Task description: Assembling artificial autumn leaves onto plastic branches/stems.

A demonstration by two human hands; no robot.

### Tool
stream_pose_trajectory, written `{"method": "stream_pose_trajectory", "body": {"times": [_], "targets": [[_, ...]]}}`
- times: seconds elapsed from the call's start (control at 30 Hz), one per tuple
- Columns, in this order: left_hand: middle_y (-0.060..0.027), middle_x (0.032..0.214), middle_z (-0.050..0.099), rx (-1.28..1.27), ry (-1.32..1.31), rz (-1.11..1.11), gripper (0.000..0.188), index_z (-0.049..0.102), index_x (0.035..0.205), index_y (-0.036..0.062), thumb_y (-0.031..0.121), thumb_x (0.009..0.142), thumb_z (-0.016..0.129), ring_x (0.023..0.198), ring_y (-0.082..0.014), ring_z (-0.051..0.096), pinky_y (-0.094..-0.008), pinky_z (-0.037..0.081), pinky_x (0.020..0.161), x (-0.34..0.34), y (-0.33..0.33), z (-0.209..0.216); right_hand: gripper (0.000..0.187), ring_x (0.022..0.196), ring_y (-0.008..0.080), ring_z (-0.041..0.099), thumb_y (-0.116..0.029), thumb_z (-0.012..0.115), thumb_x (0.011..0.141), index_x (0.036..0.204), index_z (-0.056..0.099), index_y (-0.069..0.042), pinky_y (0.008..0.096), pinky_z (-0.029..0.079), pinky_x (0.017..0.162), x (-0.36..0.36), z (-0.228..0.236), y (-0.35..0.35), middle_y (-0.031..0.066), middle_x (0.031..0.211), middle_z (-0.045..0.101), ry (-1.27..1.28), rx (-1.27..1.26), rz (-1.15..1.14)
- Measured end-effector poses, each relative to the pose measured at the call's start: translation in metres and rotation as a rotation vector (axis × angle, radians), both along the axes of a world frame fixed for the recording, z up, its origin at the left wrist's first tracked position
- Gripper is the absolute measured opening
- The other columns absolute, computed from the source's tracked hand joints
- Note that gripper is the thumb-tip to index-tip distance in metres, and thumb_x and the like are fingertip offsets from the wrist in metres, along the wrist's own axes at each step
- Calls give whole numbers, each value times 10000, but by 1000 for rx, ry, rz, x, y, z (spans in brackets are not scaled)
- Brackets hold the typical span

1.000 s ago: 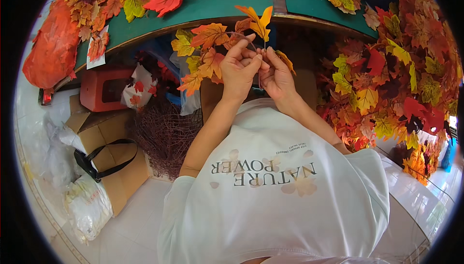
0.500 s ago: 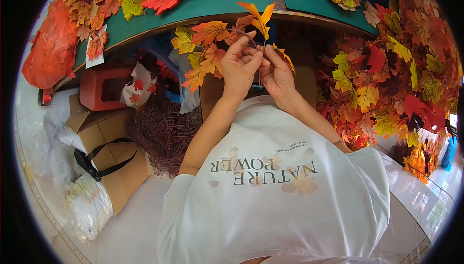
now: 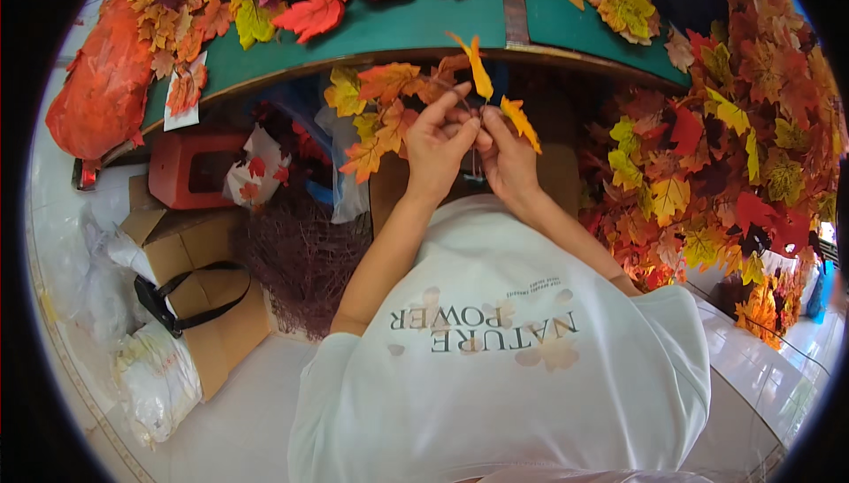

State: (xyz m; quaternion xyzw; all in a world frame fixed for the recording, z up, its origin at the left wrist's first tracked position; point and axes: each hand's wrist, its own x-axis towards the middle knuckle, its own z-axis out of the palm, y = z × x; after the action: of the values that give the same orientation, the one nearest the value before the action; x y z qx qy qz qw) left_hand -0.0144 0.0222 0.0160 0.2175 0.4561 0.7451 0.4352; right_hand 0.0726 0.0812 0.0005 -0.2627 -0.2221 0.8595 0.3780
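Nearest, seen from above, a white short-sleeved cloth shirt (image 3: pixel 478 394) with dark print and faded petal shapes. Just beyond, raised together before the chest: in the left hand (image 3: pixel 433 151), fingers curled to a narrow pinch around the thin brown stem of a spray of orange and yellow maple-shaped artificial leaves (image 3: pixel 389 85), fanned out to the left; in the right hand (image 3: pixel 510 160), thumb and forefinger pressed together on the slim stem of a golden-yellow artificial leaf sprig (image 3: pixel 480 72), with one leaf upright. Meeting point of the stems hidden by fingertips. Probably very light, with leaves soft, floppy and easily creased or pulled loose; stems likely wiry and bendable. Best held low on bare stem, not by the leaf blades. Farther off, lower left, a tangle of thin purplish twigs (image 3: pixel 305 257) beside an open brown cardboard box (image 3: pixel 221 341); at right, a dense bank of red, orange and yellow artificial leaves (image 3: pixel 716 164). Past the hands, a green-topped table with a wooden edge (image 3: pixel 380 36), strewn with more leaves (image 3: pixel 314 10).
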Motion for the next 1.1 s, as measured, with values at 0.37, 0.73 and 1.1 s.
{"method": "stream_pose_trajectory", "body": {"times": [0.37,0.73,1.1], "targets": [[-46,869,545,74,-5,-22,443,432,1264,-59,-80,837,547,717,-118,612,-224,525,657,-5,-7,-10,63,622,60,498,-114,561,899,874,576,-58,208,443,583,1,-8,-6,-13,714,545,64,-32,75],[-59,895,560,-32,14,-4,420,471,1239,-33,-80,830,557,769,-133,637,-204,509,700,-6,-1,-12,67,613,71,511,-97,556,899,842,572,-66,223,467,591,-1,-8,1,0,733,564,31,-106,39],[-61,855,571,-3,-35,-9,431,492,1230,-23,-80,812,579,733,-151,647,-251,544,673,-7,-5,-14,88,683,66,528,-130,568,899,925,593,-50,213,471,642,2,-17,-3,12,812,593,47,-17,70]]}}
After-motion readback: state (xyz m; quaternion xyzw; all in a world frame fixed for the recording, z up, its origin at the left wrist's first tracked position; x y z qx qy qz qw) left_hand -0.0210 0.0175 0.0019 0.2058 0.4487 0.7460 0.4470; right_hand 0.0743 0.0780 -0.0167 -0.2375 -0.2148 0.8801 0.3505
